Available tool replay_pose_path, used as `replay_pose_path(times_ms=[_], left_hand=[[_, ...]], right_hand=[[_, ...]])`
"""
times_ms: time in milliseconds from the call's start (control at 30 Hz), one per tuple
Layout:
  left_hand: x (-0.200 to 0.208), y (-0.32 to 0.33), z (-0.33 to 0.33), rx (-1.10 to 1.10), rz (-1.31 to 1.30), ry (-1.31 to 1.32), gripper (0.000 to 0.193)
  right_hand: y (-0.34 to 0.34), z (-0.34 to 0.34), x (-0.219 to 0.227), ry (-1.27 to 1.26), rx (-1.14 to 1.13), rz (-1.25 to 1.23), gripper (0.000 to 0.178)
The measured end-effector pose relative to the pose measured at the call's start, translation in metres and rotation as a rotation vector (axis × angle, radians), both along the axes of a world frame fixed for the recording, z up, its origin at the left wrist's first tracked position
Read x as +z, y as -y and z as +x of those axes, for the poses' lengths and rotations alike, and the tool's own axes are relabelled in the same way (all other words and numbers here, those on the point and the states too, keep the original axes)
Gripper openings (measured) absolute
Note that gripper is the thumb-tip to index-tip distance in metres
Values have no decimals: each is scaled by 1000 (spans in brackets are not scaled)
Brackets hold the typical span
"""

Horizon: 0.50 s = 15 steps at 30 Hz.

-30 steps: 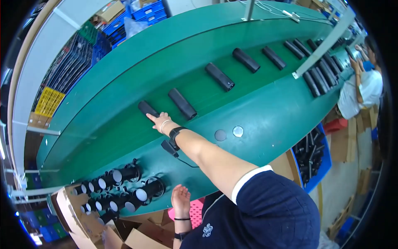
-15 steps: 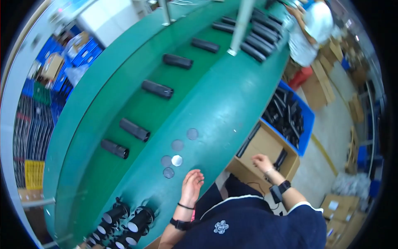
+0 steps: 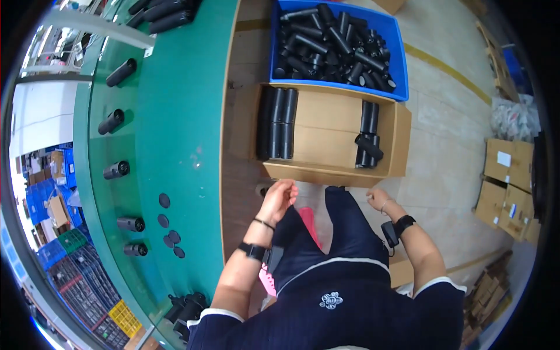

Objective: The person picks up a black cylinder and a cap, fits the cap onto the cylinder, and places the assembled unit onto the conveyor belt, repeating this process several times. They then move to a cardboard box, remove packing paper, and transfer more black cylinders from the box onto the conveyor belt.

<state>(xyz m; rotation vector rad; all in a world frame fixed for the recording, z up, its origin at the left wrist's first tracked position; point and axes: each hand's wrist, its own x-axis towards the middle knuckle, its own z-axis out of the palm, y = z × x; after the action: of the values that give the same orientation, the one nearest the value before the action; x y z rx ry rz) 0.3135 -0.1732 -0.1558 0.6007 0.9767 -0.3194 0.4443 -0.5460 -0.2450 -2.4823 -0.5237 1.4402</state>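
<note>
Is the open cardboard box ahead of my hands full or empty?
Neither; the cardboard box is partly filled: black tubes lie along its left and right sides, with bare cardboard showing between them.

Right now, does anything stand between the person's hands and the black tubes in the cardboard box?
Yes: the near wall of the cardboard box stands between both the left hand and right hand and the black tubes inside. The box's top is open, and nothing visible blocks the way over that wall.
</note>
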Motion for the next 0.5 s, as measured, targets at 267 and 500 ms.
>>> replay_pose_path(times_ms=[267, 500], left_hand=[[-215, -46, 75, -320, 627, -147, 18], [-325, -109, 89, -615, 1417, -447, 64]], right_hand=[[22, 78, -167, 174, -348, -43, 24], [-37, 145, -239, 375, -463, -482, 80]])
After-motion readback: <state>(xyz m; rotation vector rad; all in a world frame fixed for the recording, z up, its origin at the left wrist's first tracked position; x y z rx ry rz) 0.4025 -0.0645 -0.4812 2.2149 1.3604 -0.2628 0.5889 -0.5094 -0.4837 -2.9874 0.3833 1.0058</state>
